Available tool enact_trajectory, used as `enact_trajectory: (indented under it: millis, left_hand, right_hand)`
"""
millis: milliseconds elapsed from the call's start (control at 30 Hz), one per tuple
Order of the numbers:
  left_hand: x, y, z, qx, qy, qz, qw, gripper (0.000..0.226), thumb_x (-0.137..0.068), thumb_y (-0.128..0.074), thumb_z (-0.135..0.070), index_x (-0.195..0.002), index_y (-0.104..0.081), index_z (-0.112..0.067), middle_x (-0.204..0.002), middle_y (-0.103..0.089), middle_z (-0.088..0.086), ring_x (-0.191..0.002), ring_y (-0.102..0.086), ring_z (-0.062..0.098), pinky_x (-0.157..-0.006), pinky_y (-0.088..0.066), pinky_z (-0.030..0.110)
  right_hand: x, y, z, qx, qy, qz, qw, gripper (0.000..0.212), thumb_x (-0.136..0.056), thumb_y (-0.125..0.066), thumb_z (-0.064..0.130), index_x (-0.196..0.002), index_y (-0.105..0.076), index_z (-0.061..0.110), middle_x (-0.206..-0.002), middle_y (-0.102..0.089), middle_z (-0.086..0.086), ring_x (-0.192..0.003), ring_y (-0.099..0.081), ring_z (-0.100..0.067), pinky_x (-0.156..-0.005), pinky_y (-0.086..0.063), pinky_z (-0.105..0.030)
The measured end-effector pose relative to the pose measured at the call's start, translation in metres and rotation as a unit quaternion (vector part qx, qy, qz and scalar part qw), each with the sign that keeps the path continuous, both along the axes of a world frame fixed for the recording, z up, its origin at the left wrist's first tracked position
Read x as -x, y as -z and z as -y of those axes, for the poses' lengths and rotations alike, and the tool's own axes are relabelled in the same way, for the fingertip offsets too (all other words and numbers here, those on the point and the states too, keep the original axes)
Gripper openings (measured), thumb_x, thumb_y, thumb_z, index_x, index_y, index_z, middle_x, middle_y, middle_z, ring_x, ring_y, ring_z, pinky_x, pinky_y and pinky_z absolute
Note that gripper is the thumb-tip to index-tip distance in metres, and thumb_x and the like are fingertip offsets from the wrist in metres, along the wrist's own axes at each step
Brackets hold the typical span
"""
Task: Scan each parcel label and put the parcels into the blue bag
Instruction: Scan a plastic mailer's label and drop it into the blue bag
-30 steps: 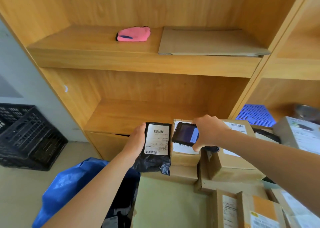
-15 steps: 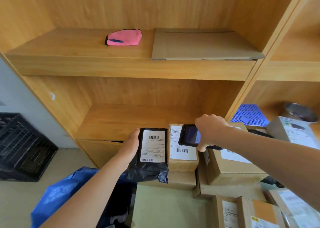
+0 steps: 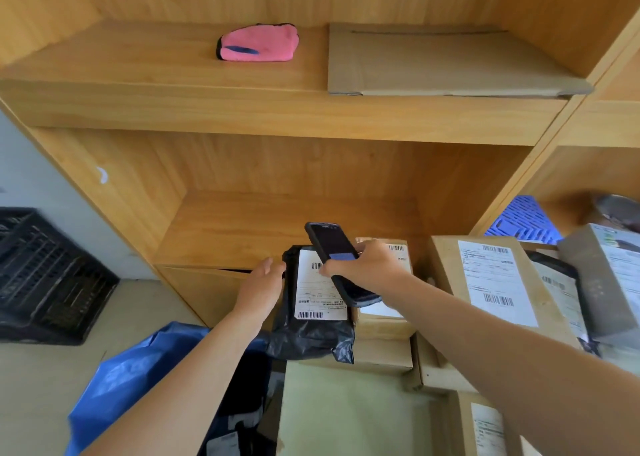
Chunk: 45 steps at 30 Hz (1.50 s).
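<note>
**Scanner over label of black parcel**

Left hand (image 3: 260, 287) gripping left edge of black poly parcel (image 3: 311, 334), thumb up along the edge, remaining fingers hidden behind the bag. Parcel held upright, white label (image 3: 320, 300) facing camera, just above blue bag (image 3: 138, 372) and in front of lower shelf (image 3: 259, 234). Right hand (image 3: 367, 265) wrapped around handheld scanner (image 3: 334, 248), fingers curled on its body; scanner tilted, overlapping upper right part of label. Blue bag open at lower left, dark parcels inside. Cardboard boxes (image 3: 491, 282) with labels stacked to the right. Pink cloth (image 3: 258, 43) and flat cardboard (image 3: 446, 64) on upper shelf. Black crate (image 3: 45, 275) on floor at left.
</note>
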<state>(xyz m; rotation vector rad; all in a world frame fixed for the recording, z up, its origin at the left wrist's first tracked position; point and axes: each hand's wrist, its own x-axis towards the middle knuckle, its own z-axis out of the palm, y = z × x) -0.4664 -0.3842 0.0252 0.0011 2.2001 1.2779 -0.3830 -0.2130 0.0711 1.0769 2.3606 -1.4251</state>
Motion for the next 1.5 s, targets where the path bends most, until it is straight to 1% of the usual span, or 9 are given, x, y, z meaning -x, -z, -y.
enact_trajectory:
  millis: [133, 533, 667, 800, 867, 1033, 1167, 1333, 1500]
  left_hand:
    - [0.006, 0.011, 0.001, -0.011, -0.007, 0.011, 1.000, 0.052, -0.103, -0.039, -0.041, -0.152, -0.033, -0.024, -0.157, -0.033, -0.001, -0.143, -0.032, 0.021, -0.109, -0.028, 0.036]
    - [0.017, 0.039, -0.014, 0.013, 0.031, 0.089, 0.995, 0.053, -0.104, -0.037, -0.041, -0.153, -0.030, -0.023, -0.159, -0.031, 0.000, -0.144, -0.029, 0.023, -0.112, -0.026, 0.042]
    - [0.015, 0.041, -0.021, 0.004, 0.046, 0.118, 0.992, 0.041, -0.104, -0.037, -0.039, -0.140, -0.049, -0.023, -0.132, -0.055, -0.001, -0.120, -0.050, 0.021, -0.091, -0.035, 0.036]
    - [0.012, 0.044, -0.022, -0.018, 0.047, 0.119, 0.992, 0.026, -0.103, -0.039, -0.036, -0.120, -0.057, -0.028, -0.116, -0.062, -0.005, -0.095, -0.056, 0.012, -0.081, -0.040, 0.032]
    - [0.012, 0.042, -0.021, -0.028, 0.045, 0.119, 0.991, 0.026, -0.103, -0.040, -0.036, -0.122, -0.056, -0.029, -0.113, -0.059, -0.006, -0.092, -0.056, 0.009, -0.076, -0.039, 0.028]
    - [0.019, 0.034, -0.001, -0.032, 0.038, 0.106, 0.993, 0.029, -0.100, -0.040, -0.042, -0.116, -0.061, -0.031, -0.115, -0.067, -0.003, -0.104, -0.062, 0.017, -0.092, -0.047, 0.037]
    - [0.025, 0.022, 0.036, -0.041, -0.005, 0.086, 0.995, 0.026, -0.101, -0.039, -0.039, -0.110, -0.061, -0.030, -0.109, -0.068, 0.000, -0.101, -0.063, 0.019, -0.089, -0.049, 0.037]
    - [0.027, 0.022, 0.102, -0.015, -0.069, 0.056, 0.996, 0.026, -0.101, -0.037, -0.037, -0.090, -0.059, -0.029, -0.111, -0.066, 0.008, -0.104, -0.062, 0.025, -0.099, -0.046, 0.044]
    - [0.016, 0.051, 0.178, 0.027, -0.148, 0.055, 0.987, 0.039, -0.102, -0.042, -0.033, -0.133, -0.055, -0.012, -0.135, -0.056, 0.011, -0.125, -0.053, 0.030, -0.106, -0.042, 0.043]
  right_hand:
    - [0.015, 0.025, 0.023, 0.054, 0.076, -0.040, 0.995, 0.038, -0.070, -0.087, 0.042, -0.093, -0.070, 0.018, -0.087, -0.071, -0.002, -0.075, -0.067, -0.017, -0.066, -0.055, -0.028]
    - [0.019, 0.067, 0.003, -0.043, 0.113, -0.004, 0.993, 0.047, -0.064, -0.087, 0.049, -0.099, -0.071, 0.021, -0.089, -0.074, 0.004, -0.084, -0.071, -0.017, -0.081, -0.062, -0.038]
    - [0.017, 0.080, 0.006, -0.026, 0.124, -0.005, 0.992, 0.044, -0.064, -0.085, 0.050, -0.094, -0.071, 0.023, -0.087, -0.074, 0.005, -0.083, -0.071, -0.016, -0.078, -0.061, -0.036]
    - [0.019, 0.085, 0.012, 0.008, 0.140, -0.002, 0.990, 0.040, -0.064, -0.084, 0.052, -0.090, -0.069, 0.024, -0.087, -0.074, 0.003, -0.082, -0.070, -0.016, -0.076, -0.061, -0.034]
    - [0.020, 0.086, 0.015, 0.017, 0.148, -0.010, 0.989, 0.044, -0.061, -0.084, 0.054, -0.089, -0.069, 0.024, -0.088, -0.075, 0.002, -0.082, -0.071, -0.018, -0.079, -0.063, -0.039]
    - [0.034, 0.072, 0.029, 0.020, 0.129, -0.023, 0.991, 0.044, -0.064, -0.085, 0.053, -0.094, -0.068, 0.025, -0.091, -0.074, 0.002, -0.083, -0.071, -0.017, -0.078, -0.062, -0.035]
    - [0.053, 0.063, 0.057, 0.027, 0.097, -0.035, 0.994, 0.044, -0.066, -0.086, 0.049, -0.095, -0.068, 0.021, -0.089, -0.073, 0.001, -0.082, -0.070, -0.017, -0.072, -0.060, -0.033]
    - [0.074, 0.073, 0.122, 0.049, 0.038, -0.022, 0.998, 0.060, -0.051, -0.083, 0.060, -0.096, -0.068, 0.022, -0.090, -0.073, 0.002, -0.082, -0.072, -0.018, -0.079, -0.063, -0.039]
    - [0.079, 0.098, 0.194, 0.078, -0.023, -0.013, 0.997, 0.048, -0.061, -0.088, 0.051, -0.098, -0.072, 0.025, -0.092, -0.074, 0.004, -0.083, -0.072, -0.017, -0.080, -0.063, -0.039]
